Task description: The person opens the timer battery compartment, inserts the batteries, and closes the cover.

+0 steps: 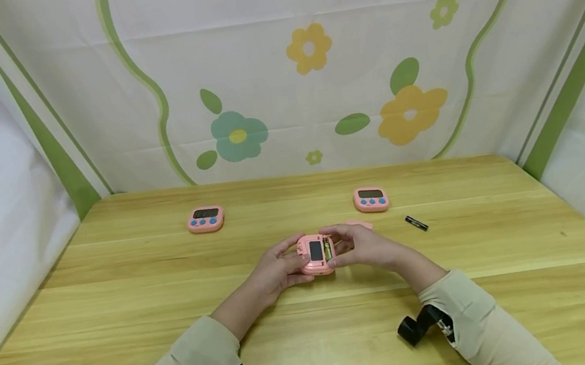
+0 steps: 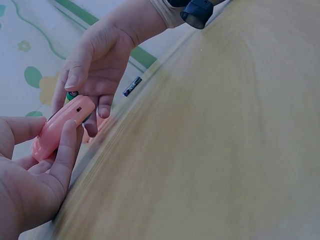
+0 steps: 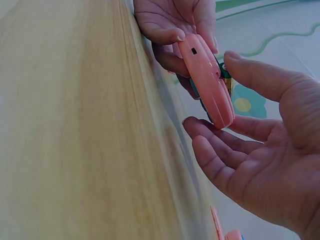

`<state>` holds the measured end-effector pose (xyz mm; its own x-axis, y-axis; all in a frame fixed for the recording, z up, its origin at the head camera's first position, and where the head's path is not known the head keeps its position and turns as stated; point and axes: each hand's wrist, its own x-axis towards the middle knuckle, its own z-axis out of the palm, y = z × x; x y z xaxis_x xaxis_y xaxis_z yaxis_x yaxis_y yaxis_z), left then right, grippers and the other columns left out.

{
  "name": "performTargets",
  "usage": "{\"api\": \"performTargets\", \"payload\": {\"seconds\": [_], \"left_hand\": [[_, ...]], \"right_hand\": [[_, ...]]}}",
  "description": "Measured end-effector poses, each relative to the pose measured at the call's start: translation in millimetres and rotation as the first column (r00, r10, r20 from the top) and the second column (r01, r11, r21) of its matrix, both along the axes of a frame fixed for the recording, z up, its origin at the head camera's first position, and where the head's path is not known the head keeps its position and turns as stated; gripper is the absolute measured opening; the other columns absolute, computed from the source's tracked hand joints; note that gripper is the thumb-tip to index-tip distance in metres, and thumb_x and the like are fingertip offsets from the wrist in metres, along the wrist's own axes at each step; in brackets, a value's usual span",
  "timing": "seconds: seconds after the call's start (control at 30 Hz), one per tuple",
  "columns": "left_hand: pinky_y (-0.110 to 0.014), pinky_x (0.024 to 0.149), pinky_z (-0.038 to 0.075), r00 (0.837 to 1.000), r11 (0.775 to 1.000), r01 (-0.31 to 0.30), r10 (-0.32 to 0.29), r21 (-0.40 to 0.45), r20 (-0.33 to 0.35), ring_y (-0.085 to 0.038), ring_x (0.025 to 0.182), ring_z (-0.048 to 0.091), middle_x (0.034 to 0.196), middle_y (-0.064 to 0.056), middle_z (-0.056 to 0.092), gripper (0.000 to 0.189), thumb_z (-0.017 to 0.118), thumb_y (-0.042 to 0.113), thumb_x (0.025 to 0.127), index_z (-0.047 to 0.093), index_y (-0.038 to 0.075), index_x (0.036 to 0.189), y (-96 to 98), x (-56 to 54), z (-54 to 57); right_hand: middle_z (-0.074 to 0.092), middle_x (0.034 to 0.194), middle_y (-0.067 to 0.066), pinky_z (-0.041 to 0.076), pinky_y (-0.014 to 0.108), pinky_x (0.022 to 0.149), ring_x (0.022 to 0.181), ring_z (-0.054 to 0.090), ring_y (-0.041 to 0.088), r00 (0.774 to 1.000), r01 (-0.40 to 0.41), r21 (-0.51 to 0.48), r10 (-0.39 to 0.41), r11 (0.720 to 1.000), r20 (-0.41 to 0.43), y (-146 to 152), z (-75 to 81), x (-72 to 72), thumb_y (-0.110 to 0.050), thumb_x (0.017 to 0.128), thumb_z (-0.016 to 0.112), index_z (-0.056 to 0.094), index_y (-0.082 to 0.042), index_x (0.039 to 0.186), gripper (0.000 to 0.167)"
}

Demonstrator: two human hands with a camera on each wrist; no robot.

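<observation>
A pink digital timer (image 1: 319, 266) is held above the table, its back with a dark rectangle turned up and its battery compartment uncovered. My left hand (image 1: 277, 270) grips it by the left side, thumb on the back and fingers underneath. A green and gold battery (image 1: 328, 250) sits in the compartment, one end sticking out in the right wrist view. On that battery's end (image 3: 224, 71) rests the thumb of my right hand (image 1: 366, 246), with the index finger at the far end. The other right fingers lie loosely curled beside the timer.
Two more pink timers stand face up further back, one at left (image 1: 206, 219) and one at right (image 1: 371, 199). A flat pink piece (image 1: 360, 223) lies behind my right hand. Right of it is a black battery (image 1: 417, 223). A flowered cloth (image 1: 276, 82) closes the table's back.
</observation>
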<state>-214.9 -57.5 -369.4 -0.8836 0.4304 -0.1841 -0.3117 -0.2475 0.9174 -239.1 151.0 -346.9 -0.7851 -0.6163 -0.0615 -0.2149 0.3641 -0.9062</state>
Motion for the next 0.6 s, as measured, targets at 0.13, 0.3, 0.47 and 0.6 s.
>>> {"api": "performTargets", "payload": {"seconds": [0.13,0.3,0.47,0.6], "left_hand": [[-0.033,0.069,0.050,1.000,1.000,0.002,-0.002,-0.006,-0.004,-0.019,0.072,0.058,0.109,-0.021,0.051,0.056,0.050,0.000,0.085,0.026,0.008,0.135,-0.2,0.1,-0.1],[-0.032,0.069,0.050,1.000,1.000,-0.002,0.002,-0.008,0.002,-0.019,0.072,0.058,0.109,-0.021,0.051,0.056,0.051,0.001,0.085,0.027,0.008,0.135,0.1,0.1,-0.5],[-0.032,0.069,0.050,1.000,1.000,-0.004,0.004,-0.009,0.004,-0.019,0.073,0.058,0.109,-0.022,0.050,0.055,0.050,0.001,0.085,0.027,0.008,0.135,0.2,-0.7,-1.4],[-0.032,0.070,0.050,1.000,1.000,-0.011,0.011,-0.007,0.009,-0.020,0.073,0.058,0.108,-0.022,0.052,0.054,0.049,0.000,0.085,0.029,0.008,0.134,-0.2,-1.3,-2.0]], "right_hand": [[0.051,0.102,0.012,0.046,0.032,0.075,0.091,0.051,0.024,1.000,0.000,-0.020,0.000,1.000,0.011,-0.9,-1.2,-0.5,-0.014,0.075,0.067,0.036,0.000,0.128,0.063],[0.053,0.098,0.015,0.048,0.034,0.071,0.084,0.054,0.023,0.993,0.045,-0.082,-0.036,0.996,0.114,-2.8,-3.9,-0.4,-0.009,0.075,0.067,0.037,0.002,0.127,0.061],[0.057,0.088,0.018,0.050,0.039,0.067,0.073,0.058,0.026,0.972,0.095,-0.154,-0.058,0.983,0.228,-4.2,-6.5,0.2,-0.003,0.076,0.064,0.035,0.001,0.127,0.060],[0.059,0.078,0.017,0.051,0.041,0.063,0.068,0.059,0.027,0.966,0.100,-0.176,-0.053,0.979,0.253,-5.0,-7.2,0.4,-0.003,0.077,0.063,0.034,0.000,0.127,0.058]]}}
